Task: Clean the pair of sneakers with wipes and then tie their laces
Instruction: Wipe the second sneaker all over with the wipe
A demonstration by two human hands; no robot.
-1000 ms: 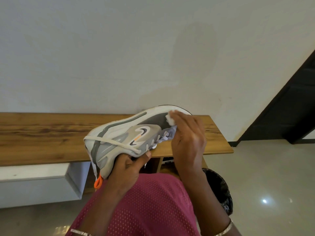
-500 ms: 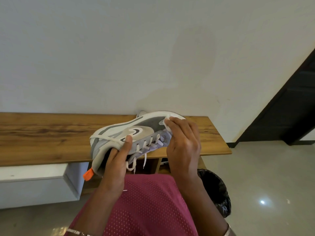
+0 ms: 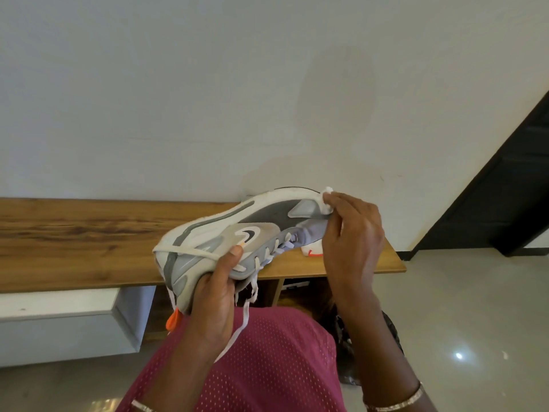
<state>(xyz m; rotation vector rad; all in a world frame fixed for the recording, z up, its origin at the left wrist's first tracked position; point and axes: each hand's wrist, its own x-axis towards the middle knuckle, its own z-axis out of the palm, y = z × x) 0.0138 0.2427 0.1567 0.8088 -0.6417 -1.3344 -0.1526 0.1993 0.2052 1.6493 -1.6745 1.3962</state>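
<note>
Grey-and-white sneaker [image 3: 237, 230], gripped at the heel by my left hand [image 3: 214, 295] in front of the bench [image 3: 74, 233], could twist loose if my right hand [image 3: 353, 242], pinching the wipe [image 3: 325, 199] at the toe, scrubs too hard; dangling lace [image 3: 242, 319] may snag.

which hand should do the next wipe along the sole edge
Right. The right hand pinches the wipe against the sneaker at its toe, while the left hand grips the sneaker near its heel, probably steadying it.
</note>
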